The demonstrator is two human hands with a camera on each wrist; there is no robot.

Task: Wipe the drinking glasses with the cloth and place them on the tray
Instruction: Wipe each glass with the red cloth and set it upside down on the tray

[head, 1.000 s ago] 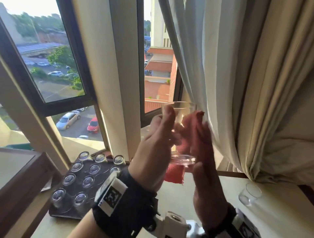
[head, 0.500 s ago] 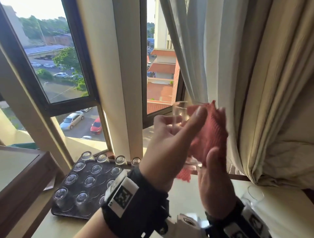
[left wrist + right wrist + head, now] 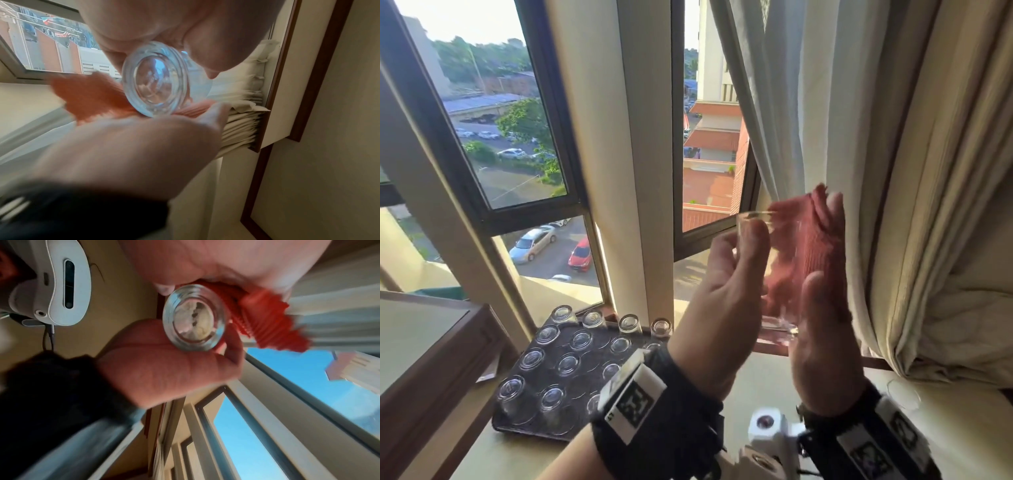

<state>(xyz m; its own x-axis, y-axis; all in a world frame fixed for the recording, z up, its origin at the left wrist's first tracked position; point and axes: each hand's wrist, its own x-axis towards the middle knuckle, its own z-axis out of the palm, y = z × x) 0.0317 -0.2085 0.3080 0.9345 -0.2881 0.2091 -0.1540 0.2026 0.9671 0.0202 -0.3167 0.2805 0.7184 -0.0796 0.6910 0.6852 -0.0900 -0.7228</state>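
One glass (image 3: 767, 270) held centre-right of frame, long axis upright, rim up; pinched by left hand (image 3: 726, 308) fingers; red cloth (image 3: 808, 253) pressed flat against far side under straight right hand (image 3: 822, 329) fingers; tray (image 3: 517, 416) lower left, nearer left hand.

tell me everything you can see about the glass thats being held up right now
The glass is a small clear tumbler with a thick round base, looking empty. It is held up in the air in front of the window and the curtain, mouth upward, well above the table. The left hand grips its near side, thumb near the rim. The right hand presses the red cloth against its far side, so the cloth shows through the wall.
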